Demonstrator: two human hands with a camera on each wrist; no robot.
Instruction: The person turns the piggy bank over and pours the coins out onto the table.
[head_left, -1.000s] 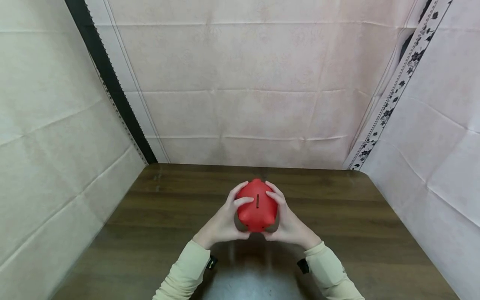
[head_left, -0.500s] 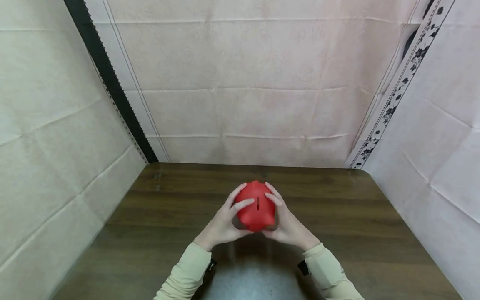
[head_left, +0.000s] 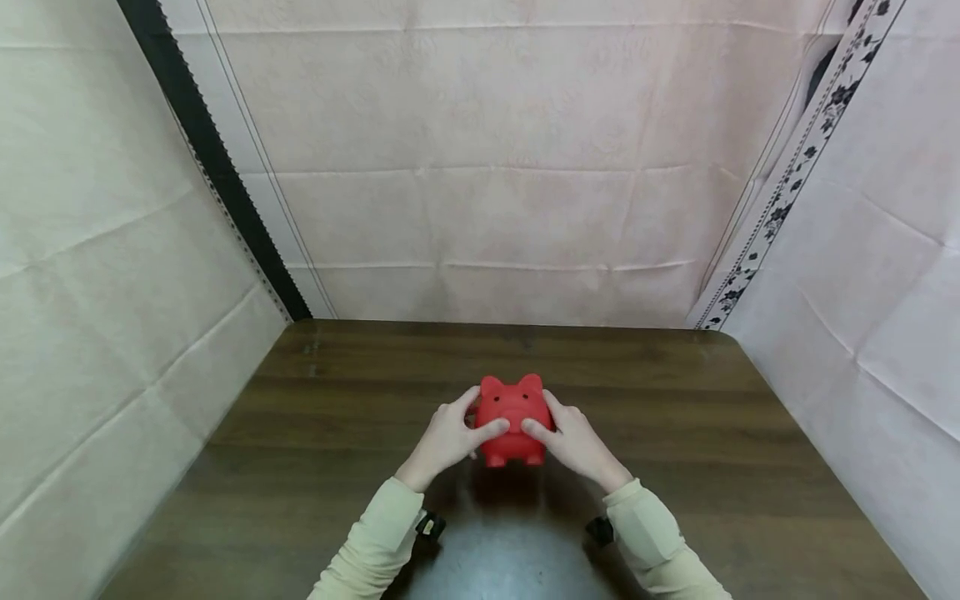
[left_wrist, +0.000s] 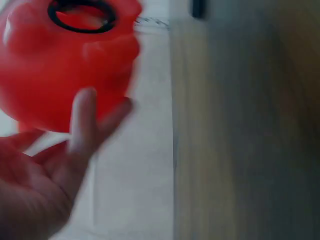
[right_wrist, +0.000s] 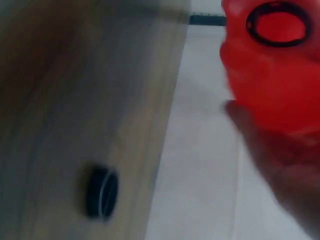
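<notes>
A red piggy bank (head_left: 513, 412) is between both hands above the table, its snout and eyes facing me in the head view. My left hand (head_left: 450, 433) grips one side, thumb on the front and fingers toward the back. My right hand (head_left: 577, 442) holds the other side the same way. Both wrist views show a black ring (left_wrist: 82, 17) around an opening in the bank's underside. The left hand (left_wrist: 55, 170) has its fingers against the red body. In the right wrist view the right hand (right_wrist: 280, 165) is dark and blurred.
A brown wood-grain table (head_left: 337, 467) lies below, with pale cloth walls (head_left: 480, 208) behind and at the sides. A short black round piece (right_wrist: 102, 192) with a light rim lies on the table in the right wrist view. A black object (left_wrist: 198, 7) touches the left wrist view's top edge.
The piggy bank has tipped from showing its slotted back to showing its face and front feet upright. Both thumbs have moved up onto its front.
</notes>
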